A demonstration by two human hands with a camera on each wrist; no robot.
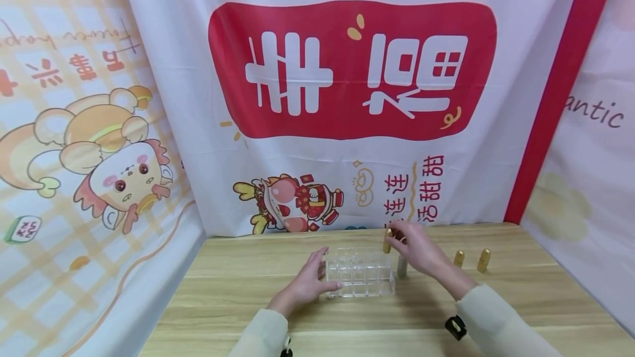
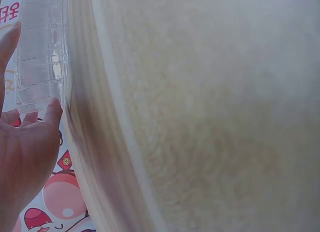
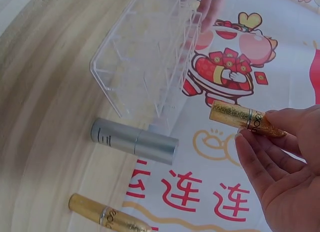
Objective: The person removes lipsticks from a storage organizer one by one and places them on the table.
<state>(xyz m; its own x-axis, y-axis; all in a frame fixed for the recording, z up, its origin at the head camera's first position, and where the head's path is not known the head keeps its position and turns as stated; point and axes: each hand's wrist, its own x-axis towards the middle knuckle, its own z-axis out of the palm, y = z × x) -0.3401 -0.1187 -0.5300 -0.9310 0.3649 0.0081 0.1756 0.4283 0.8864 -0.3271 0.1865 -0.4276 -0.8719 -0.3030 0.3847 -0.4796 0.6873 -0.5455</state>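
A clear plastic lipstick organizer with several square compartments stands on the wooden table. My left hand grips its left end, thumb at the front and fingers toward the back. Over the organizer's back right corner, my right hand pinches a gold lipstick tube between thumb and fingers. In the right wrist view that tube is apart from the organizer. A silver lipstick tube stands upright on the table just right of the organizer, partly behind my right hand in the head view.
Two more gold lipstick tubes, a nearer one and a farther-right one, stand upright to the right of my right hand. Printed cloth hangs behind the wooden table and along both sides.
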